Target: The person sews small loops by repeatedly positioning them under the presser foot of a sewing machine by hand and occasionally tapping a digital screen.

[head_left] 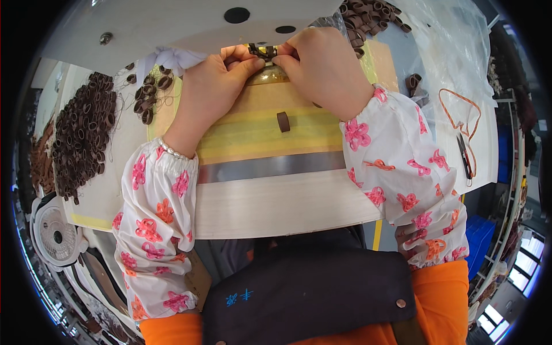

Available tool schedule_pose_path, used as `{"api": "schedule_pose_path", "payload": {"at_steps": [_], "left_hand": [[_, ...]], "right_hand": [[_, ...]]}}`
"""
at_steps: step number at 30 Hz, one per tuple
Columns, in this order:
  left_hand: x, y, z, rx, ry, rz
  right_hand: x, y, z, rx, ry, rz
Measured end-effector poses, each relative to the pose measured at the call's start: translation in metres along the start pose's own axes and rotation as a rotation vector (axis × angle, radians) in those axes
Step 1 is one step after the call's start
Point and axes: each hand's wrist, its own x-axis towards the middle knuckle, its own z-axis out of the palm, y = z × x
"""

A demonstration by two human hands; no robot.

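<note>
Both my hands are at the needle area of a white sewing machine (190, 26), above its metal plate (270, 76). My left hand (215, 80) has thumb and fingers pinched together on the left of the presser foot (265, 50). From the right, my right hand (325, 63) pinches close beside the foot. Whatever lies between the fingertips is mostly hidden and too small to make out. A single brown loop (283, 122) of strap lies on the yellow-taped surface (230, 135), just nearer to me than the hands.
A big pile of brown loops (83, 132) covers the left of the table, with a smaller threaded cluster (149, 95) beside it. More loops (371, 20) lie back right near clear plastic sheeting (454, 46). Thread snips (464, 155) with an orange cord lie right. A white fan (56, 233) stands left.
</note>
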Motion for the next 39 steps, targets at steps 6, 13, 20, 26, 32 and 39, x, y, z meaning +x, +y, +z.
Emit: {"api": "schedule_pose_path", "payload": {"at_steps": [6, 13, 20, 26, 32, 39], "left_hand": [[0.002, -0.003, 0.003, 0.017, 0.006, 0.088], [-0.011, -0.004, -0.002, 0.238, 0.134, 0.287], [-0.039, 0.003, -0.004, -0.084, -0.080, 0.420], [-0.032, -0.001, -0.002, -0.139, -0.113, 0.343], [-0.024, -0.006, -0.008, -0.142, -0.233, 0.490], [-0.014, 0.000, -0.012, 0.078, -0.078, 0.476]], "right_hand": [[-0.003, -0.002, -0.001, -0.002, 0.039, 0.046], [-0.009, -0.003, -0.004, -0.021, 0.103, -0.009], [0.000, -0.011, -0.019, 0.330, -0.177, 0.176], [-0.008, -0.011, -0.024, 0.574, -0.278, 0.294], [-0.037, -0.045, -0.040, 0.720, -0.360, 0.146], [-0.005, -0.005, -0.025, 0.569, -0.293, 0.139]]}}
